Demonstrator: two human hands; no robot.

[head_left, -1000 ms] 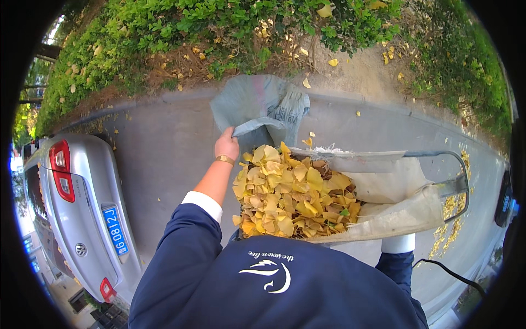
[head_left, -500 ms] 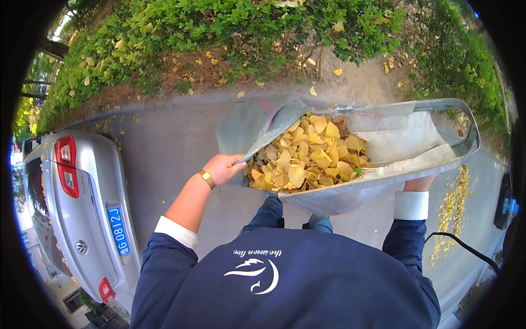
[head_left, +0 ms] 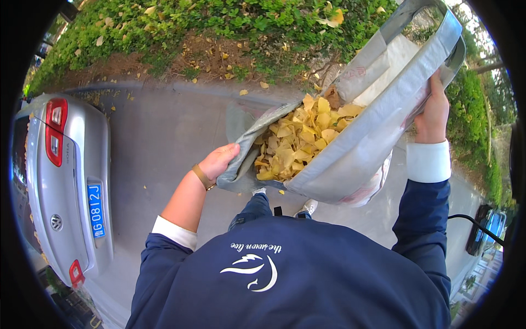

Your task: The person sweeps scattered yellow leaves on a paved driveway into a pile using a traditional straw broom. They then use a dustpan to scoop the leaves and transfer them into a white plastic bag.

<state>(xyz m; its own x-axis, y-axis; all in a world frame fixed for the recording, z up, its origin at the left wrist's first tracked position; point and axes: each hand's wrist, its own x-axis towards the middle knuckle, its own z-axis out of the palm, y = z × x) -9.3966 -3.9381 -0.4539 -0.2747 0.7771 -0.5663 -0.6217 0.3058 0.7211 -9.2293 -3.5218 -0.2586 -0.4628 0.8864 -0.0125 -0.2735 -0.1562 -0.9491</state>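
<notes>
A large grey-white bag [head_left: 359,151] with a looped strap hangs tilted in front of my chest, its right end higher. Dry yellow ginkgo leaves [head_left: 298,137] fill its left part. My left hand [head_left: 218,162] is closed, with the thumb on top, on a folded grey-green edge [head_left: 255,127] beside the leaves. Whether that edge belongs to the same bag or another one, I cannot tell. My right hand [head_left: 433,112] grips the bag's outer side near the strap [head_left: 452,33], and its fingertips are partly hidden.
A silver car [head_left: 82,159] stands on the left. Along the far side runs a green hedge [head_left: 219,27] with fallen leaves below it. Grey pavement [head_left: 159,137] lies underfoot, near my shoes [head_left: 309,206]. At the right is a dark vehicle [head_left: 482,227], with a black cable [head_left: 474,222] in front.
My right hand has lifted the bag's right end up and away, so the bag slopes down to the left. My left hand has lowered slightly, keeping the grey-green edge, which is now more folded.
</notes>
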